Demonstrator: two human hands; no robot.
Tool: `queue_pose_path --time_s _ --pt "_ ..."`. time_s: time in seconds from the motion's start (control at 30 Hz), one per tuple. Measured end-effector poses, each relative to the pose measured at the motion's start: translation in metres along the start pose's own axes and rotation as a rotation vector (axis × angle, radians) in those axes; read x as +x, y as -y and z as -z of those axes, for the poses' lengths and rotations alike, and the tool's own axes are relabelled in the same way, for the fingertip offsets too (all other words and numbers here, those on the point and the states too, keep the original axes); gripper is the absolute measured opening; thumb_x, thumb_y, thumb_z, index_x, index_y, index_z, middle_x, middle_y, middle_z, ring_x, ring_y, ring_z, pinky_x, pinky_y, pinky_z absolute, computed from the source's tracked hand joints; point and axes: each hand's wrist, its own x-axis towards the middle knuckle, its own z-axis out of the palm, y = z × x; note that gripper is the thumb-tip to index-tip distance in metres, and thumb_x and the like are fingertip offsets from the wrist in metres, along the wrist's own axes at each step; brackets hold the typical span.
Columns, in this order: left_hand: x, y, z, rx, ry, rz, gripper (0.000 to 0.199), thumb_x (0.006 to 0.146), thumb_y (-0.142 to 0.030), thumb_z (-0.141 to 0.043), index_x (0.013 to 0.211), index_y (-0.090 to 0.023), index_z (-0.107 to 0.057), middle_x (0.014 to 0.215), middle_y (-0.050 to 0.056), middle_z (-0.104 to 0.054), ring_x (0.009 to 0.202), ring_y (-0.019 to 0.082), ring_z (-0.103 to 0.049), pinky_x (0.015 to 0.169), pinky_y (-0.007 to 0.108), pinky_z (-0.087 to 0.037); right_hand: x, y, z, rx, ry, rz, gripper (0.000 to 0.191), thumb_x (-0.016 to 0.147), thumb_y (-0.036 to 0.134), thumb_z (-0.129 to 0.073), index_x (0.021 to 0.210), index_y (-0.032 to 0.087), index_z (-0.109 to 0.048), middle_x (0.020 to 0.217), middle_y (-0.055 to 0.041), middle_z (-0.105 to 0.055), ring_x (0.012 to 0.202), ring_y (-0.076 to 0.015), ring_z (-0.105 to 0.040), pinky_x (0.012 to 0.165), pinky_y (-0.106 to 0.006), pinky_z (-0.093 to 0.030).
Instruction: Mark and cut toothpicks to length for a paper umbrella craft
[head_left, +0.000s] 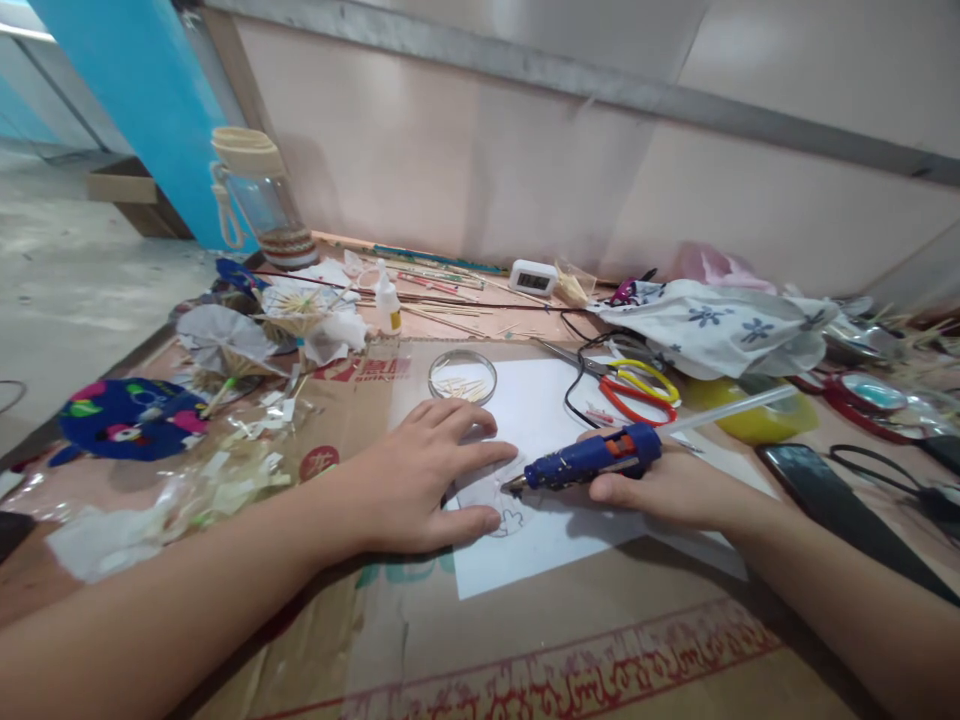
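Note:
A blue glue gun (592,458) with a clear glue stick in its back is held in my right hand (667,485), fingers wrapped round it. Its metal tip touches or hovers just over a small drawn piece (506,505) on a white paper sheet (525,565). My left hand (435,475) lies flat with fingers spread, thumb and index finger on either side of the drawn piece. Behind that hand is a round tin (461,378) with toothpicks in it. Scissors with red and yellow handles (637,392) lie behind the glue gun.
Cardboard (375,640) covers the near table. Small paper umbrellas (225,340) and a blue patterned disc (135,420) lie left. Farther back are a glue bottle (388,300), glass bottle (270,205), white timer (533,278) and patterned cloth (712,325). A black phone (825,500) lies right.

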Motion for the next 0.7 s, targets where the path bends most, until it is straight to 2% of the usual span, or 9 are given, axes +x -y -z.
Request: queue_pose_path --time_s 0.13,0.2,0.33,0.4,0.53,0.7 --pt "0.0007 -0.001 -0.0011 0.006 0.003 0.009 0.052 0.085 -0.05 -0.061 0.134 -0.032 -0.057 0.13 0.008 -0.054 0.127 0.033 -0.044 0.109 0.051 -0.035 -0.0018 -0.0002 -0.0007 -0.024 0.087 -0.046 0.034 0.07 0.061 -0.073 0.082 0.031 -0.081 0.073 -0.0025 -0.077 0.074 -0.0297 -0.072 0.072 -0.042 -0.059" --pt "0.0011 -0.002 -0.0011 0.016 0.009 0.01 0.052 0.085 -0.05 -0.061 0.134 -0.033 -0.057 0.13 0.007 -0.053 0.127 0.032 -0.044 0.109 0.051 -0.034 -0.0024 -0.0002 -0.0012 -0.025 0.06 -0.046 0.038 0.068 0.063 -0.074 0.088 0.032 -0.082 0.082 -0.0033 -0.078 0.081 -0.0312 -0.072 0.075 -0.044 -0.059" --pt "0.0014 -0.0028 -0.0014 0.032 0.027 0.026 0.053 0.085 -0.051 -0.06 0.135 -0.033 -0.057 0.133 0.008 -0.052 0.128 0.032 -0.043 0.11 0.051 -0.033 -0.0027 -0.0005 -0.0032 -0.049 -0.001 -0.026 0.039 0.062 0.062 -0.079 0.085 0.03 -0.082 0.088 -0.0067 -0.078 0.098 -0.0374 -0.069 0.083 -0.048 -0.057" --pt "0.0015 -0.0026 -0.0016 0.038 0.035 0.03 0.053 0.086 -0.052 -0.059 0.135 -0.033 -0.056 0.134 0.008 -0.051 0.129 0.033 -0.042 0.11 0.052 -0.033 -0.0027 -0.0012 -0.0045 -0.045 0.024 -0.049 0.038 0.064 0.062 -0.079 0.085 0.03 -0.082 0.088 -0.0068 -0.078 0.096 -0.0377 -0.069 0.081 -0.048 -0.058" --pt "0.0017 -0.0022 -0.0019 0.039 0.031 0.018 0.054 0.086 -0.053 -0.059 0.135 -0.032 -0.056 0.135 0.008 -0.051 0.13 0.034 -0.042 0.111 0.053 -0.033 -0.0026 -0.002 -0.0062 0.018 0.078 -0.09 0.036 0.067 0.061 -0.077 0.085 0.031 -0.082 0.084 -0.0055 -0.077 0.079 -0.0333 -0.071 0.068 -0.044 -0.059" --pt "0.0009 -0.0018 -0.0014 0.042 0.032 0.016 0.053 0.086 -0.052 -0.059 0.135 -0.033 -0.056 0.135 0.007 -0.051 0.13 0.033 -0.042 0.111 0.053 -0.033 -0.005 0.0024 -0.0045 -0.031 0.09 -0.091 0.037 0.067 0.063 -0.074 0.087 0.032 -0.082 0.087 -0.0048 -0.078 0.084 -0.0371 -0.07 0.076 -0.051 -0.057"
